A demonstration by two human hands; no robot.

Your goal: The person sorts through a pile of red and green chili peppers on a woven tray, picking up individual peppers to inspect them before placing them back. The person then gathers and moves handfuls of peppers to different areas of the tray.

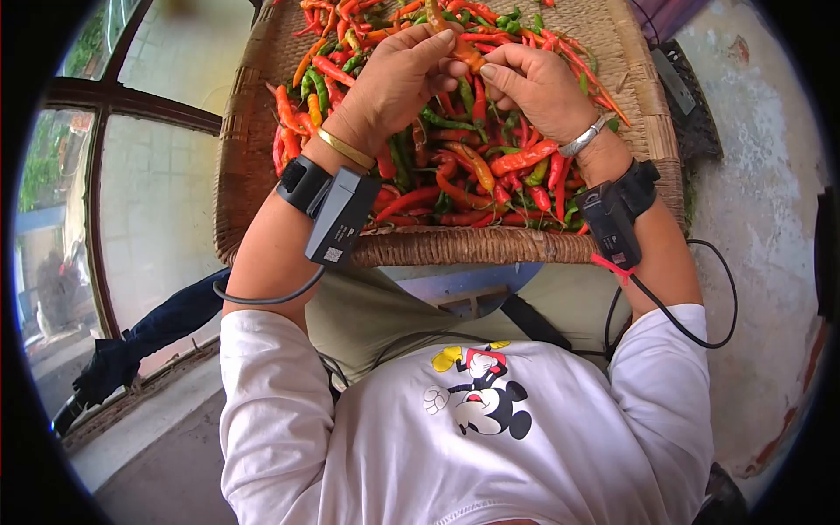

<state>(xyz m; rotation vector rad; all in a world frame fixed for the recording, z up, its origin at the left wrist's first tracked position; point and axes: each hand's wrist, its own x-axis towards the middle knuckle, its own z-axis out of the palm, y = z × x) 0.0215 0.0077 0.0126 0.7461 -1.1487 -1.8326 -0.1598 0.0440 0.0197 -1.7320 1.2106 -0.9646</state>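
Observation:
A wide woven basket (490, 249) holds a heap of red, orange and green chili peppers (464, 194). Above the heap, an orange chili pepper (469, 54) is pinched between the thumb and fingers of my left hand (404, 70). My right hand (544, 92) closes its thumb and forefinger at the near end of that same pepper, by my left fingertips. Whatever lies right between the right fingertips is mostly hidden. More peppers lie under and around both hands.
The basket's raised near rim runs in front of my lap. A window (157, 166) with a dark frame stands at the left, and a worn wall or floor surface (752, 175) at the right. A cable (731, 302) loops beside my right arm; a folded umbrella-like dark object (166, 332) leans left.

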